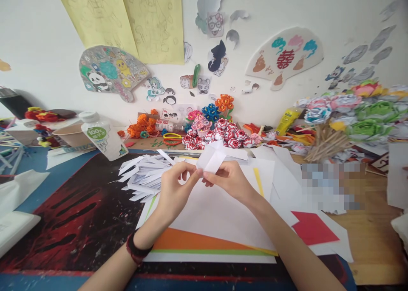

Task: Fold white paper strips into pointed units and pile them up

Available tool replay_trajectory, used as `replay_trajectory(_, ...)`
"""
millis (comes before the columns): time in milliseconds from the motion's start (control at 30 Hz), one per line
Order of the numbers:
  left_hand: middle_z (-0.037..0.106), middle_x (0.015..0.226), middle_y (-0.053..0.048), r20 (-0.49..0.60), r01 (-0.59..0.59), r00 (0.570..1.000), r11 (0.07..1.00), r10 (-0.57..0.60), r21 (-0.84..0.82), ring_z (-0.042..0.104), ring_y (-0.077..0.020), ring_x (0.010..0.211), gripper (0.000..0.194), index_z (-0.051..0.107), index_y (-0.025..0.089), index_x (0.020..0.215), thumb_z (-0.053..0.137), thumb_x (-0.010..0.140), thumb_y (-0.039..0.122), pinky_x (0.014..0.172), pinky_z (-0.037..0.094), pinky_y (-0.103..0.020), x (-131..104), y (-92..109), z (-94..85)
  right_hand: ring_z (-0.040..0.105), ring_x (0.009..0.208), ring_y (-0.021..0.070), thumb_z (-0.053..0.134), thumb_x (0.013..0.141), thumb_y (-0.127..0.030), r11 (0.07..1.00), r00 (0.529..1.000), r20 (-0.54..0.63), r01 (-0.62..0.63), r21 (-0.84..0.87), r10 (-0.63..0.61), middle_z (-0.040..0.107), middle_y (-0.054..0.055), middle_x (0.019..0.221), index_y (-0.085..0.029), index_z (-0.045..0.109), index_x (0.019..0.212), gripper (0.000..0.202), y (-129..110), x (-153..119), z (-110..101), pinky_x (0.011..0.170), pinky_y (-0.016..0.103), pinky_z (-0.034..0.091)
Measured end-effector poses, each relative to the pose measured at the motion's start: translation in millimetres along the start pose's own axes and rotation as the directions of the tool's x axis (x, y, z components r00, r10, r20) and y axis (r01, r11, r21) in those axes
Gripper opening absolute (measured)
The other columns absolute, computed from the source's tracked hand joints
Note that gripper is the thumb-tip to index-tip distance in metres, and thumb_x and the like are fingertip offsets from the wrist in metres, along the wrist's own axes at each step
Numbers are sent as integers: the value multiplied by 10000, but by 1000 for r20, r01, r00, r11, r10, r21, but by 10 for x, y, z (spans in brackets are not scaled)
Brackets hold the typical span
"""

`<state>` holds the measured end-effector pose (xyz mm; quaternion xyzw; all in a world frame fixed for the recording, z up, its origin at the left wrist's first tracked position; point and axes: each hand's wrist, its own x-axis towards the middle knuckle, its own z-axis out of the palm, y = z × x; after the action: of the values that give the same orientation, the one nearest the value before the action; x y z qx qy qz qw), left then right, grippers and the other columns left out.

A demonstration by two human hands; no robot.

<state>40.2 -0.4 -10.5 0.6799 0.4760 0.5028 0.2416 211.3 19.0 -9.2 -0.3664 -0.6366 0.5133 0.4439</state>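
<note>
A folded piece of white paper is held up between both hands, above a stack of paper sheets. My left hand pinches its lower left edge between thumb and forefinger. My right hand grips the lower right side, thumb in front and fingers curled behind. The two thumb tips nearly meet at the paper's bottom edge. Under the hands lies a large white sheet, with orange paper showing beneath it. Left of the hands is a heap of folded white paper strips.
A white bottle stands at the back left beside a paper cup. Red-and-white paper flowers line the wall. To the right are a red paper piece and stick-stemmed paper flowers. A dark mat covers the left side.
</note>
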Motion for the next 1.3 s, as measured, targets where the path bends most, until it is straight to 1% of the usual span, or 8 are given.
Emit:
replay_trajectory(133, 589, 656, 20, 4, 0, 1000, 1000, 0, -19, 444, -117, 632, 199, 621, 176, 692, 614, 855, 290, 604, 350, -235, -13, 23, 6, 655, 648, 173, 680, 795, -329, 1000, 1000, 17, 20, 21, -21, 692, 75, 713, -95, 718, 809, 237, 8, 2, -7, 602, 280, 546)
replay_trajectory(267, 586, 645, 26, 12, -3, 1000, 1000, 3, -12, 441, -112, 623, 204, 619, 175, 678, 622, 850, 284, 605, 349, -235, -24, 36, 10, 634, 640, 162, 681, 791, -289, 999, 999, -10, 53, -4, -53, 675, 62, 692, -99, 713, 772, 193, 39, 3, -17, 590, 267, 527)
replay_trajectory(500, 613, 700, 16, 33, 13, 999, 1000, -13, -17, 447, -112, 629, 201, 623, 173, 723, 602, 868, 311, 607, 359, -239, -14, 42, -5, 620, 628, 143, 681, 769, -212, 998, 999, -5, 53, 31, -53, 668, 39, 680, -111, 715, 750, 108, 59, 0, -47, 576, 244, 518)
replay_trajectory(800, 646, 715, -4, 7, 34, 999, 984, -33, -176, 563, -136, 700, 214, 646, 167, 748, 590, 884, 324, 664, 417, -247, -68, 34, 36, 610, 624, 132, 671, 779, -199, 993, 996, 17, 87, 77, -89, 675, 33, 692, -126, 726, 749, 96, 31, -13, -52, 572, 233, 516)
replay_trajectory(967, 645, 707, -4, -15, 18, 1000, 987, -21, -160, 571, -135, 694, 212, 642, 169, 753, 588, 886, 325, 665, 421, -247, -74, 24, 39, 602, 623, 132, 671, 783, -207, 992, 995, 15, 102, 73, -103, 675, 37, 702, -130, 728, 742, 104, 21, -14, -54, 574, 239, 513)
replay_trajectory(1133, 618, 699, -5, 47, -14, 999, 996, 19, -89, 537, -130, 669, 234, 621, 173, 752, 544, 910, 327, 643, 396, -250, -71, 47, 37, 603, 638, 135, 681, 782, -217, 990, 991, 15, 132, 41, -133, 678, 38, 712, -136, 732, 750, 101, 13, -18, -51, 586, 242, 513)
replay_trajectory(1233, 576, 661, 9, 38, -49, 998, 999, 50, -11, 486, -117, 624, 232, 597, 175, 727, 551, 905, 316, 611, 368, -246, -80, 59, 34, 614, 654, 147, 695, 772, -224, 993, 993, 7, 115, 15, -115, 677, 43, 711, -130, 726, 743, 103, 15, -17, -53, 602, 252, 521)
replay_trajectory(1300, 555, 643, 16, 25, -66, 998, 997, 66, 29, 464, -111, 606, 233, 578, 174, 713, 551, 904, 303, 601, 357, -243, -86, 59, 35, 624, 657, 152, 703, 767, -234, 996, 996, 37, 79, 39, -81, 685, 51, 738, -128, 729, 778, 110, 23, -15, -59, 606, 261, 529)
